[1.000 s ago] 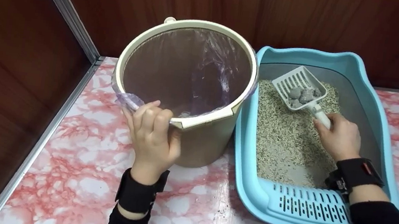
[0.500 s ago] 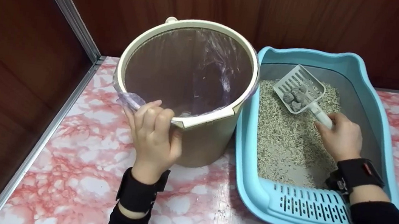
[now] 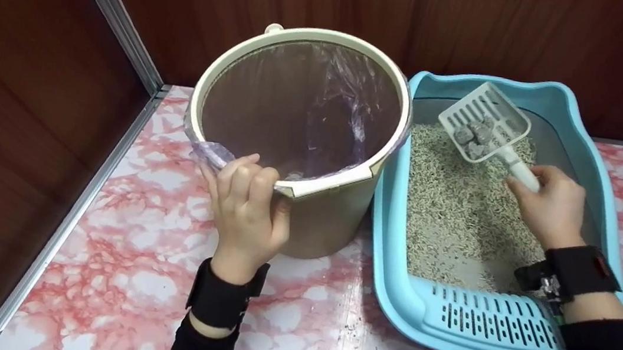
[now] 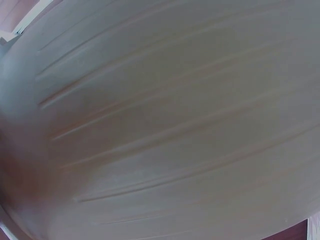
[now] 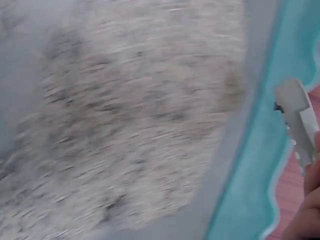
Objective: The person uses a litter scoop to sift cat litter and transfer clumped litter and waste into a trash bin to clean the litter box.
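Observation:
In the head view my right hand (image 3: 556, 208) grips the handle of a white slotted litter scoop (image 3: 510, 104). Several grey clumps (image 3: 473, 136) lie in its basket, held over the litter (image 3: 449, 216) in a blue litter box (image 3: 385, 255). The right wrist view shows the scoop (image 5: 302, 125) edge-on at the right, with blurred litter below. My left hand (image 3: 248, 209) holds the near rim of a beige trash bin (image 3: 323, 224), fingers curled over it and its clear purplish bag (image 3: 213, 154). The bin's ribbed wall (image 4: 175, 120) fills the left wrist view.
The bin stands against the litter box's left side. Dark wood panels (image 3: 339, 0) rise behind and at the left, with metal strips (image 3: 122, 21) at the corners. Loose litter specks (image 3: 352, 328) lie on the red-and-white marbled surface (image 3: 114, 281).
The right hand has raised the scoop and shifted it slightly right, after the clumps moved about in its basket. My left hand stays on the bin's rim. The head view has shifted slightly.

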`<state>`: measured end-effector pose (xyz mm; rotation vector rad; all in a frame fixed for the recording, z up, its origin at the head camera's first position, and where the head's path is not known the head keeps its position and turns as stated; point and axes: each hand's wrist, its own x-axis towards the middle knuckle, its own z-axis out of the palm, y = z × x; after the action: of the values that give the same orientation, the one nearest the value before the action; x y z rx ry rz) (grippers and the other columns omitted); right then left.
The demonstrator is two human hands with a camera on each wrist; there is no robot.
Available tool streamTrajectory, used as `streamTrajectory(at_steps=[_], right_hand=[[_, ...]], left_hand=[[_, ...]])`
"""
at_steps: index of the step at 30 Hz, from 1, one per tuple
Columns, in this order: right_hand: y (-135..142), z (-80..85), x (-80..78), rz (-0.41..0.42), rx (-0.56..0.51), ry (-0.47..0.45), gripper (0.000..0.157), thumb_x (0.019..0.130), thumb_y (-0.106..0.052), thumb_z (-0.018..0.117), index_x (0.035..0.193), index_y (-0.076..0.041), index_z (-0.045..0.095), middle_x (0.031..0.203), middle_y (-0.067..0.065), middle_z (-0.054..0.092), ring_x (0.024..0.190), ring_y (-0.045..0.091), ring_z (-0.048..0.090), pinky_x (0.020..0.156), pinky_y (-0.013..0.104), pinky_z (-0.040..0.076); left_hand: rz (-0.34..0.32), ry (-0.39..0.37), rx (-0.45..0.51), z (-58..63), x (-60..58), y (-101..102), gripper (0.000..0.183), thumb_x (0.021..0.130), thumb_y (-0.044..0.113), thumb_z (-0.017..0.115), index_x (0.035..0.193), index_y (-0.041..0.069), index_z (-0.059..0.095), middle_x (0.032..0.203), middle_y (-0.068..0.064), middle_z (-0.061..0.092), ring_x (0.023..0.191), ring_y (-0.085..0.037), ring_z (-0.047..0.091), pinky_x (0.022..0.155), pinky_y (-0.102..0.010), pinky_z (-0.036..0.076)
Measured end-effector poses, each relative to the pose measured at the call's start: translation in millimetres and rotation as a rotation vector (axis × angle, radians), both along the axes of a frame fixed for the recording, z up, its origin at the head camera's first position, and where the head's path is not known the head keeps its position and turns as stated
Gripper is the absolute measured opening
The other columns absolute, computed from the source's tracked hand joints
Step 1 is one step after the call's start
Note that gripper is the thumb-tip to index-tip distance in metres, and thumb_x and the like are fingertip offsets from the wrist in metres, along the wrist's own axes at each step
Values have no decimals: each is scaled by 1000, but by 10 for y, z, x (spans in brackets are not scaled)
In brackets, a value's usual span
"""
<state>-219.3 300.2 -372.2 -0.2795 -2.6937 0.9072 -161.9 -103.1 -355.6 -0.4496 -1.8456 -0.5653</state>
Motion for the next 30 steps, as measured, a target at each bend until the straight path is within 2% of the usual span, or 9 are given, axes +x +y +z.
streamTrajectory(at_steps=[3,7,9,12,14,17,23,26,30], right_hand=[[-20,274,7,-15,-105,-14,45,93,-27,67,122,6,59,93,7,68,59,-2,49,52,15,45],[-109,775,41,18,-261,22,26,90,-29,71,107,-11,65,73,-24,58,62,-3,54,59,13,47],[-178,1025,64,68,-338,61,13,88,-25,74,97,-19,67,67,-23,61,58,-2,54,56,14,45],[-317,1336,78,175,-440,70,6,87,-21,75,89,-24,70,63,-15,64,50,2,48,46,18,37],[-437,1477,51,265,-482,48,2,87,-19,74,88,-20,73,60,-10,65,45,3,45,40,21,33],[-662,1606,-13,375,-467,-41,11,89,-22,73,92,-11,74,60,-6,64,42,5,41,37,24,31],[-1305,1698,-50,464,-137,-138,25,88,-28,71,97,-5,74,63,-7,64,49,6,44,45,25,36],[-1594,1706,-16,495,118,-110,25,87,-26,67,96,-4,74,71,0,67,55,12,52,50,28,40],[-1847,1661,19,540,496,-45,19,84,-19,61,93,-7,72,84,12,71,67,27,61,56,42,46]], left_hand=[[2,6,-5,-14,-20,18,22,73,8,55,95,6,52,90,-10,53,107,-31,54,104,-80,18],[1,-9,-10,-3,-35,42,23,73,9,56,95,7,52,89,-9,53,108,-30,54,102,-82,19],[-4,-16,-11,2,-42,54,21,75,11,57,95,7,52,88,-9,53,109,-30,55,102,-83,18],[-5,-18,-10,3,-46,79,20,77,14,57,95,7,52,89,-9,54,109,-31,55,101,-84,18],[-6,-15,-8,0,-52,94,20,78,16,58,95,7,52,89,-9,54,109,-30,55,102,-83,18],[1,-16,-9,0,-67,117,21,78,17,58,96,7,52,91,-10,54,109,-30,55,103,-82,19],[5,-11,-15,4,-87,165,23,75,12,58,96,7,53,92,-10,55,109,-30,55,103,-81,21],[2,-14,-20,9,-79,195,21,77,13,59,96,7,53,91,-9,54,109,-30,55,103,-82,21],[-3,-15,-22,8,-63,221,20,79,15,59,97,7,52,88,-8,53,110,-30,55,102,-83,20]])
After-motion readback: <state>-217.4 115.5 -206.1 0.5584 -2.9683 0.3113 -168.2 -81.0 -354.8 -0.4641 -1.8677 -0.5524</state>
